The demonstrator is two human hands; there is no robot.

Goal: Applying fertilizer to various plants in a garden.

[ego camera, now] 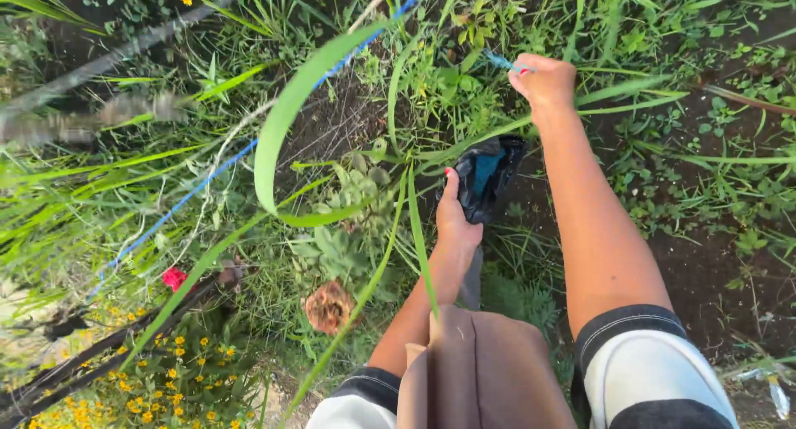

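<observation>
The black bag [487, 176] hangs low in the middle of our view, just above the weeds and dark soil, its mouth showing a bluish inside. Around it we see long green grass blades [286, 122] arching across the view, one broad blade curling in front of the plants to the left. A blue cord [207, 176] runs slantwise from the lower left up toward the top, crossing the grass. Down at the left we see small yellow flowers [157, 387] and one red flower [174, 277], and a dried brown flower head [329, 306] stands near our left forearm. A thin blade of grass crosses in front of that forearm.

Our left hand [454, 218] has its grip clamped on the near edge of the bag, thumb up against it. Our right hand [543, 79] reaches further out, its grip closed tight on a short blue strand [503, 62] among the leaves.
</observation>
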